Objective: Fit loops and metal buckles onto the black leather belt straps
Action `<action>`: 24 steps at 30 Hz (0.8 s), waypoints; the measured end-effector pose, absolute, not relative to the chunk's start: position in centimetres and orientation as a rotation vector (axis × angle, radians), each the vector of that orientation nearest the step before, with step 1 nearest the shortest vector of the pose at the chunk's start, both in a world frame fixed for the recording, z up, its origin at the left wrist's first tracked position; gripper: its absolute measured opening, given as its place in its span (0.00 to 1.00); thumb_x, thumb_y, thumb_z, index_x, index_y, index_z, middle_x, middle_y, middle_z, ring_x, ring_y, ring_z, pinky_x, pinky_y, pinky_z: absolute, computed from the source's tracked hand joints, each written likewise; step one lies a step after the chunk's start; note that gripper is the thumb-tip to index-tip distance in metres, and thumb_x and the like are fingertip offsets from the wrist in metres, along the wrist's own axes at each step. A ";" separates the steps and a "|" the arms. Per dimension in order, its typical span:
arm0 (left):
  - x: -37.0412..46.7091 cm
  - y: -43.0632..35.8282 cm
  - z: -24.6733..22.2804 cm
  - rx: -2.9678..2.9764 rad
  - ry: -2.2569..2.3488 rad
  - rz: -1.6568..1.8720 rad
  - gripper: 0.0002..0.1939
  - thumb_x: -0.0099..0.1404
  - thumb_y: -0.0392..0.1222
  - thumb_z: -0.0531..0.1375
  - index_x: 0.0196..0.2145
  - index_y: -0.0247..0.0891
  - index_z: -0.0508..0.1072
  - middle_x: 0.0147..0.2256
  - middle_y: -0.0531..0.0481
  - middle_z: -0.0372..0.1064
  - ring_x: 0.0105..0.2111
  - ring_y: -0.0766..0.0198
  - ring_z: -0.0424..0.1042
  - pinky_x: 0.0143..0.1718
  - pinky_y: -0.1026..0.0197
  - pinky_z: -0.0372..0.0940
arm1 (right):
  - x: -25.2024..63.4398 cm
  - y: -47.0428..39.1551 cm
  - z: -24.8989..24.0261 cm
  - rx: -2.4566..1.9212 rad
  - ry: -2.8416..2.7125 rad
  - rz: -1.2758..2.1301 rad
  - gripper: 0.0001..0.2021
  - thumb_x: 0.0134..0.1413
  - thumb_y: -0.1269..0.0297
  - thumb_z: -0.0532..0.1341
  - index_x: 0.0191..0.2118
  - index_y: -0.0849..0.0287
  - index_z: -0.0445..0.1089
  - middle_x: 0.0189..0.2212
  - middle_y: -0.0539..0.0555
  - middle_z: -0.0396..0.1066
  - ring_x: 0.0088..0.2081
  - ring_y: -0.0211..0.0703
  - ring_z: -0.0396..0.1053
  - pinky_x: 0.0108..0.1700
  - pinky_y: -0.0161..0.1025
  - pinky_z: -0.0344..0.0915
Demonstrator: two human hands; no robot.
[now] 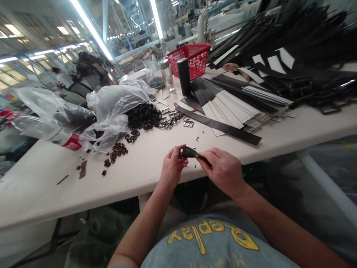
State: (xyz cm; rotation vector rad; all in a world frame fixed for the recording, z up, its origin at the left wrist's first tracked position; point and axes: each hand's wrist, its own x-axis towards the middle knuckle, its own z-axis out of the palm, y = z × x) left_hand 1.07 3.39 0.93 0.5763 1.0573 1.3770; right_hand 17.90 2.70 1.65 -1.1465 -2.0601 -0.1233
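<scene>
Close to the table's front edge, a black strap [190, 152] stretches between my two hands. My left hand [170, 168] pinches its left end, where the strap looks folded into a loop; whether a buckle sits inside it I cannot tell. My right hand [225, 172] is closed round the other end, thumb and fingers pressed on it, and hides part of it. A small light spot, perhaps metal, shows on the strap between the hands. Several tiny dark pieces [198, 139] lie on the table just beyond. Farther back are loose metal buckles [188, 124] and a long flat black strap [223, 125].
The pale table [134, 171] holds a pile of black rings [145, 114], small brown pieces [119, 149] and plastic bags [111, 98] at left. Behind stand a glass bottle [166, 76], a black cylinder [184, 77] and a red basket [198, 59]. Black-and-white strips [228, 108] spread at right.
</scene>
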 end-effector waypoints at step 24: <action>2.0 1.1 -0.2 1.006 1.185 1.214 0.18 0.56 0.51 0.69 0.40 0.38 0.82 0.34 0.50 0.77 0.33 0.65 0.70 0.37 0.65 0.64 | 18.0 1.1 -0.8 -1.140 -1.973 0.273 0.05 0.62 0.65 0.59 0.36 0.58 0.72 0.31 0.54 0.75 0.34 0.45 0.73 0.36 0.39 0.63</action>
